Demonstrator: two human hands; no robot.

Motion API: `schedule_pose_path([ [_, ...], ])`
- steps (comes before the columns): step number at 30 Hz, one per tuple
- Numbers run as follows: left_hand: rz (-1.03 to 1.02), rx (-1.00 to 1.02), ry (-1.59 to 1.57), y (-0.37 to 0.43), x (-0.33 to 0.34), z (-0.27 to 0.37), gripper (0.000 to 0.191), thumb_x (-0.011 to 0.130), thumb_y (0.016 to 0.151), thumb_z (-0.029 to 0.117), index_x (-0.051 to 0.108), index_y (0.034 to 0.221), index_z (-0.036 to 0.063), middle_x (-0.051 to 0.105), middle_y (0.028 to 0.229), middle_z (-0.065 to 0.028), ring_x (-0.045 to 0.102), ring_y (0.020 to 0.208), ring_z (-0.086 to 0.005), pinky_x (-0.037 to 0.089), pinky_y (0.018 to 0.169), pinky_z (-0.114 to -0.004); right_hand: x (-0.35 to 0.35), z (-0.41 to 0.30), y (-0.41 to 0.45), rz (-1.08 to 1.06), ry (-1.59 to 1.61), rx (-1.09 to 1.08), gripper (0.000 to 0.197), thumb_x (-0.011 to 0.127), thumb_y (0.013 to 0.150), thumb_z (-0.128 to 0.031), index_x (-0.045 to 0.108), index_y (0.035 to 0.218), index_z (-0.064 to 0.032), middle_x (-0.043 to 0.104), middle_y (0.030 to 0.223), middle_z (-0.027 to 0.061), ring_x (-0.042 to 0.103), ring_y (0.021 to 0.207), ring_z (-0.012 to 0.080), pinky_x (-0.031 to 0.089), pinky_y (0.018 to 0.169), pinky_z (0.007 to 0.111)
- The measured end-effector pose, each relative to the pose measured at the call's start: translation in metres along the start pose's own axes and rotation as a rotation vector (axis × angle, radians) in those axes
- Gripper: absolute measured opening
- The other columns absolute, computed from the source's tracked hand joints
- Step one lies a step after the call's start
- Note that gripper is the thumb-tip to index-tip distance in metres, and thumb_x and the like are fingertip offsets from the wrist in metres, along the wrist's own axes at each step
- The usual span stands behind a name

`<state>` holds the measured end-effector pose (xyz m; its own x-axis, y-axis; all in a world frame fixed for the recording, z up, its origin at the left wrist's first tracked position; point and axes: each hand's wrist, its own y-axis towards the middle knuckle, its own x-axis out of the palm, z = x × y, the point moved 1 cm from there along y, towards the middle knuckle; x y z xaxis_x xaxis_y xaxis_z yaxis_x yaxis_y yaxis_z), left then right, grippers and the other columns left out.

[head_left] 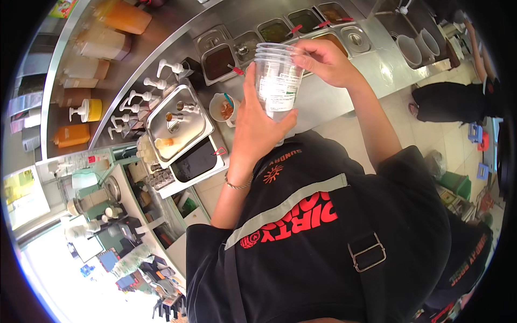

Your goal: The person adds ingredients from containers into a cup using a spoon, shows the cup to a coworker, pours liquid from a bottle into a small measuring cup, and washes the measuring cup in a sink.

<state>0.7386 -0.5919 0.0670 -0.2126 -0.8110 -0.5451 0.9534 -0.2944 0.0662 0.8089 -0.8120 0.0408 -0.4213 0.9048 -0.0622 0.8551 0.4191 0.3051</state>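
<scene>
A stack of several clear plastic cups (282, 76) is held up in front of my chest, above the edge of the steel counter. My left hand (260, 125) wraps around the stack from below, thumb on one side and fingers on the other. A white label with printed writing (278, 93) faces me on the outer cup. At the top, my right hand (325, 62) pinches the cup rims between thumb and fingers. Just left of my left hand, a white measuring jug (220, 101) with a teal-handled utensil stands on the counter and holds orange-brown pieces.
Steel food pans (274, 31) with red-handled spoons line the counter's back. Pump dispensers (145, 97) and a steel tray (177, 121) with metal jiggers stand at left. Two pitchers (410, 50) sit by the sink. A person (448, 101) stands at far right, another person (464, 258) at lower right.
</scene>
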Motion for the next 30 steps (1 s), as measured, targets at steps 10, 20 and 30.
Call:
schedule_pose_path([
  [10, 0.12, -0.031, 0.086, -0.003, 0.018, -0.001, 0.109, 0.083, 0.072, 0.021, 0.019, 0.159, 0.0033, 0.058, 0.136, -0.0248, 0.065, 0.117, -0.0365, 0.051, 0.1, -0.043, -0.024, 0.04, 0.025, 0.012, 0.007, -0.001, 0.021, 0.059, 0.105, -0.023, 0.062, 0.098, -0.0028, 0.059, 0.089, -0.0023, 0.056, 0.082, 0.0069, 0.048, 0.074, 0.025],
  [20, 0.127, -0.297, -0.231, -0.033, 0.0, -0.024, 0.111, 0.085, 0.075, 0.018, 0.015, 0.16, 0.0065, 0.065, 0.125, -0.0215, 0.071, 0.106, -0.0293, 0.057, 0.091, -0.038, -0.006, 0.214, -0.062, 0.219, 0.418, 0.925, 0.033, 0.062, 0.101, -0.037, 0.069, 0.115, -0.0079, 0.068, 0.103, 0.0017, 0.063, 0.094, 0.0109, 0.051, 0.081, 0.028],
  [30, 0.21, -0.197, -0.197, -0.028, -0.015, -0.045, 0.112, 0.085, 0.076, 0.021, 0.014, 0.16, 0.0049, 0.065, 0.127, -0.0227, 0.072, 0.104, -0.0296, 0.058, 0.086, -0.039, 0.078, 0.31, -0.089, -0.168, -0.017, 0.735, 0.04, 0.064, 0.098, -0.038, 0.072, 0.118, -0.0047, 0.071, 0.113, 0.0092, 0.065, 0.106, 0.0201, 0.049, 0.095, 0.034],
])
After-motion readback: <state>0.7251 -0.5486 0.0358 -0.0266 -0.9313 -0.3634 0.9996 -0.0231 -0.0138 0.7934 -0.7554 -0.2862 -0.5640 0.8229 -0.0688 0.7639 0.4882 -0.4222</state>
